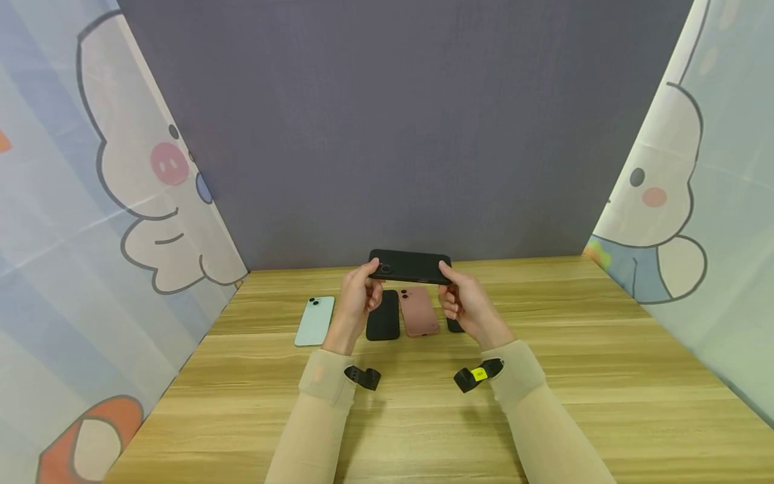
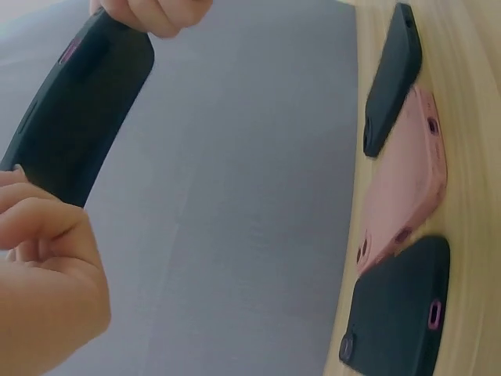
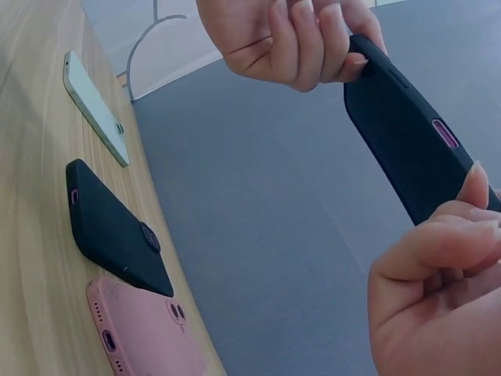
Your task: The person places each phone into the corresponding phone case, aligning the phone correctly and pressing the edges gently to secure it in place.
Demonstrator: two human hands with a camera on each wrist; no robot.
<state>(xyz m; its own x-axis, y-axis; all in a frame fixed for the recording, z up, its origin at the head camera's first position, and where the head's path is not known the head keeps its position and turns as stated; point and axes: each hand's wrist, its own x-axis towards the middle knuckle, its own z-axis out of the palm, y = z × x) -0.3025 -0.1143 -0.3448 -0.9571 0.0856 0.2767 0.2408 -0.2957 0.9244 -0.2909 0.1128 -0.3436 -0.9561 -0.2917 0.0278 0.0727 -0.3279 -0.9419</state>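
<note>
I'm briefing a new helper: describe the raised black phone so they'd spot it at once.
Start at the wooden table before the grey backdrop. Above its far part, the left hand and right hand grip the black phone at either end. Unlike the other black phones lying below, it is held up.

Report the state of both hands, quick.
Left hand: holding the black phone at its camera end.
Right hand: holding the same phone at its opposite end.
</note>
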